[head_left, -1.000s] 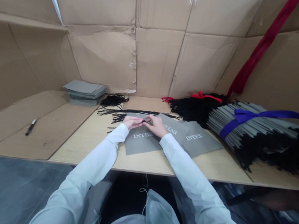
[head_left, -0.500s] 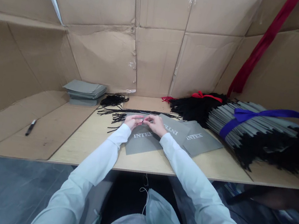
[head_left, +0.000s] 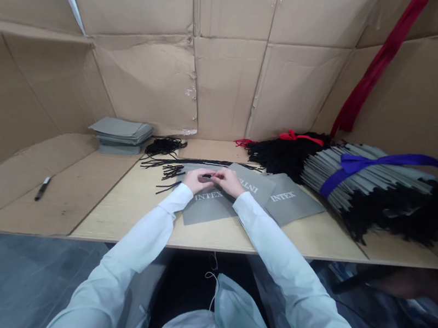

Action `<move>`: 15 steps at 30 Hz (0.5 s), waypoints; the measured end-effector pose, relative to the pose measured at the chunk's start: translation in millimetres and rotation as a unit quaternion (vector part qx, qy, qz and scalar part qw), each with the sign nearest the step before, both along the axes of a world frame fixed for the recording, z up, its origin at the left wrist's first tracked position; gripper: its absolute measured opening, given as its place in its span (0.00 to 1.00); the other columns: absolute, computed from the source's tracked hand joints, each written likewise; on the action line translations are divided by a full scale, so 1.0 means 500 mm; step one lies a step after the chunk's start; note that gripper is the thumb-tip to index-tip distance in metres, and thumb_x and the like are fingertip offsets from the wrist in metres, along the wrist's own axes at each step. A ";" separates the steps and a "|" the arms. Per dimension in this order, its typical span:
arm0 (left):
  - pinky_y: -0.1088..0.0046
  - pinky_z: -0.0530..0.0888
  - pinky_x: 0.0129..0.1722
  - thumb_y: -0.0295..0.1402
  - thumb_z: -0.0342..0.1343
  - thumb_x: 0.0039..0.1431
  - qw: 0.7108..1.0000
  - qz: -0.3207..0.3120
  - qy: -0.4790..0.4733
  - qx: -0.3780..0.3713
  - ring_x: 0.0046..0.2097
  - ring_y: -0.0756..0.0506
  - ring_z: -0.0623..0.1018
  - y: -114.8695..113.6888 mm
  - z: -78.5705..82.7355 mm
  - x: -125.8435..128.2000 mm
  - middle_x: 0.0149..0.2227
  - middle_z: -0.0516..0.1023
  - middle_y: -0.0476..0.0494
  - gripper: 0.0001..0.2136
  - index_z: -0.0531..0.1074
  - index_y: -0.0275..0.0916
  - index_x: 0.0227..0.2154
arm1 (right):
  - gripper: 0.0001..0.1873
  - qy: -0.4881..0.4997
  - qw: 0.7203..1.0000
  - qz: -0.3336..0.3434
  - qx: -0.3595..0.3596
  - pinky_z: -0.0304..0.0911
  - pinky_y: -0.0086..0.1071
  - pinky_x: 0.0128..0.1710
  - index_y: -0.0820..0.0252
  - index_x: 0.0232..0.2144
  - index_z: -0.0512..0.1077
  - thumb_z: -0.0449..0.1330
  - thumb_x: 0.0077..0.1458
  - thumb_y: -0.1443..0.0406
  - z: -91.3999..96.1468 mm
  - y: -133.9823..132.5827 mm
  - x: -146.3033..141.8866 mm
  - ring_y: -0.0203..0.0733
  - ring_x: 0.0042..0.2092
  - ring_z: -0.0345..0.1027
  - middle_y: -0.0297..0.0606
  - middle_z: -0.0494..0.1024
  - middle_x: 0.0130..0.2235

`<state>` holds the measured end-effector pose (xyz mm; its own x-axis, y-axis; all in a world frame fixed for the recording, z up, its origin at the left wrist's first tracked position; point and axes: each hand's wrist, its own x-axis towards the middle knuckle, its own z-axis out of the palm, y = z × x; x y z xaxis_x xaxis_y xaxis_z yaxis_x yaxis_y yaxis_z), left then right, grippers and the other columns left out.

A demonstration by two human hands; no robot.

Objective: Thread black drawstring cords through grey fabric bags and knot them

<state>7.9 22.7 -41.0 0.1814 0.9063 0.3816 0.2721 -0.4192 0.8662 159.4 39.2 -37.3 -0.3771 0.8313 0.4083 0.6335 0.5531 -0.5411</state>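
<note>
Over the grey printed bag, the left hand and the right hand are drawing narrowly together, both pinching what looks like a thin black cord; the cord is looking light, limp and probably slippery, so it is best gripped close to its tip; the bag is lying flat and floppy beneath them, overlapping a second INTEX bag; loose cords are trailing just left of the hands; a coiled cord pile and a stack of folded bags are sitting beyond them; a blue-ribboned bundle of bags is lying rightward on the wooden board.
</note>
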 end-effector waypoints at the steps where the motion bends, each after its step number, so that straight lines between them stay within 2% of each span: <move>1: 0.73 0.66 0.40 0.29 0.58 0.33 1.000 0.003 0.020 0.013 0.38 0.46 0.71 -0.002 0.000 0.001 0.36 0.73 0.45 0.15 0.73 0.39 0.31 | 0.09 0.004 1.000 0.004 -0.009 0.52 0.26 0.30 0.62 0.23 0.71 0.54 0.44 0.62 0.000 -0.001 -0.001 0.33 0.28 0.58 0.34 0.68 0.25; 6: 0.71 0.67 0.37 0.34 0.59 0.34 0.999 0.038 0.034 0.001 0.31 0.46 0.73 -0.004 0.007 -0.002 0.27 0.75 0.45 0.10 0.74 0.37 0.24 | 0.12 0.045 0.995 0.061 -0.063 0.51 0.25 0.28 0.64 0.22 0.67 0.50 0.46 0.60 0.003 -0.004 0.000 0.31 0.27 0.55 0.32 0.65 0.23; 11: 0.71 0.68 0.37 0.35 0.60 0.31 0.999 -0.014 -0.029 -0.037 0.30 0.46 0.73 -0.002 0.011 -0.007 0.26 0.75 0.43 0.14 0.73 0.32 0.24 | 0.15 0.123 0.966 0.191 -0.126 0.51 0.25 0.28 0.65 0.22 0.64 0.49 0.46 0.57 0.001 -0.001 0.017 0.30 0.26 0.54 0.30 0.61 0.22; 15: 0.72 0.68 0.35 0.35 0.60 0.31 0.996 -0.054 -0.038 -0.057 0.29 0.47 0.72 0.000 0.006 -0.009 0.25 0.74 0.44 0.14 0.73 0.32 0.24 | 0.14 0.127 0.966 0.197 -0.111 0.52 0.26 0.30 0.65 0.21 0.64 0.52 0.44 0.57 -0.002 -0.001 0.027 0.31 0.27 0.55 0.30 0.62 0.22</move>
